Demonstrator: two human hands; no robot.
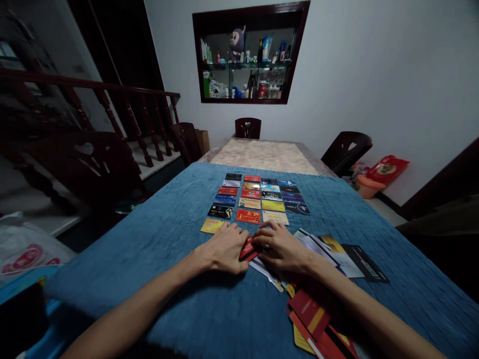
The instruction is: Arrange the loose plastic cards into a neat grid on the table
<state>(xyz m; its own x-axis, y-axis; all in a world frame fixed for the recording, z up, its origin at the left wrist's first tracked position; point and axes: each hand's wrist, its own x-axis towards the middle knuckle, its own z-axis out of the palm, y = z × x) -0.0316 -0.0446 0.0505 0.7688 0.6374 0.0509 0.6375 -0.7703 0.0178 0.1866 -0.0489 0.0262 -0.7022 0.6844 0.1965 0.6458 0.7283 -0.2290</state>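
Note:
A red card [247,251] is between my two hands over the blue cloth. My left hand [227,248] is closed on its left side, the thumb low and the fingers bent over the top. From the right, my right hand [281,249] grips the card's other end with curled fingers. White cards [263,268] lie partly under my right hand. Just beyond my left hand is a yellow card [211,226], at the near end of the left column. Ahead, several cards lie face up in columns, among them a red-orange card [248,216] and a cream card [276,217].
Loose cards spread beside my right forearm, including a black card [365,263] and a dark red card [309,310]. The blue cloth [149,239] covers the near table. Chairs [346,149] stand around it. A white plastic bag [30,249] is at the left.

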